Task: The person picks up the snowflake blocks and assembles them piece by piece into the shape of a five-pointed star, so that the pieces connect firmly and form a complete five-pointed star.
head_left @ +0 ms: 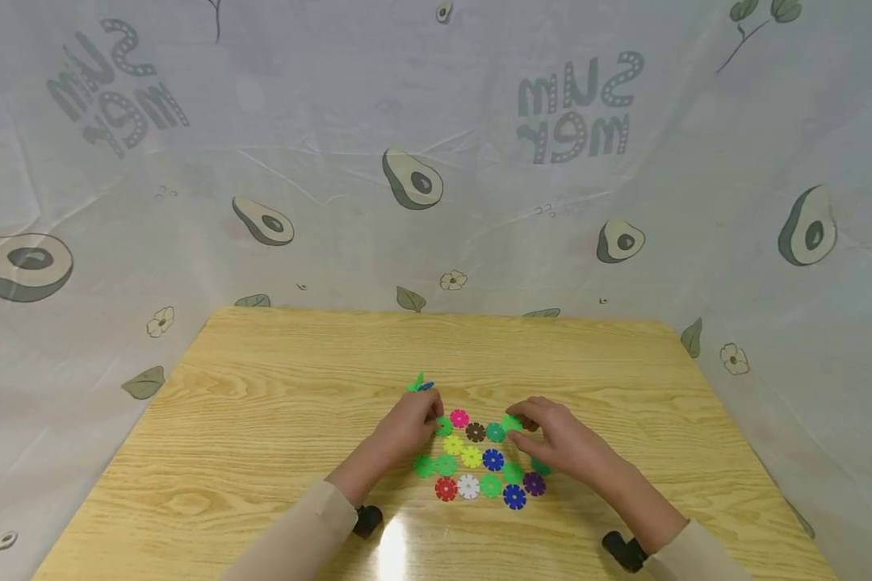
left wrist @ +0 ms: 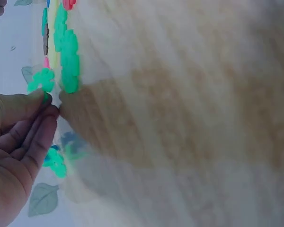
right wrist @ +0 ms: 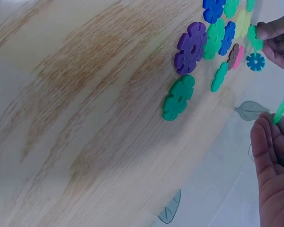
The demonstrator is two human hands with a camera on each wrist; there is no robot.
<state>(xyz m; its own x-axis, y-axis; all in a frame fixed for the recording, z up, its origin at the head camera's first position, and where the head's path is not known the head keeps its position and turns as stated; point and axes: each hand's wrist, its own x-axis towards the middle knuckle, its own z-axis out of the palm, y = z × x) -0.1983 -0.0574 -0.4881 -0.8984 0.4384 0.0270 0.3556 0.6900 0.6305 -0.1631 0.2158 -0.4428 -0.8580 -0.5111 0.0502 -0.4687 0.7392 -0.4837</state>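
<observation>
Colourful notched plastic discs lie in rows on the table. My left hand (head_left: 407, 423) pinches a green disc (left wrist: 41, 79) between thumb and fingers at the upper left of the group. To the right, my right hand (head_left: 565, 442) holds a light green disc (right wrist: 281, 109) at its edge, upright between thumb and fingertips. Between the hands lie a pink disc (head_left: 459, 418), a brown disc (head_left: 475, 432) and a teal disc (head_left: 495, 432). Nearer the person are yellow, blue, red, white, green and purple discs (head_left: 534, 484). Another teal disc (right wrist: 179, 98) is partly covered by the right hand in the head view.
Beyond the left hand, a few green and blue discs (head_left: 420, 384) stand tilted. The wooden table (head_left: 262, 379) ends at a pale printed cloth (head_left: 334, 266) hanging at the back and sides. A black camera mount (head_left: 367, 521) sits under the left wrist.
</observation>
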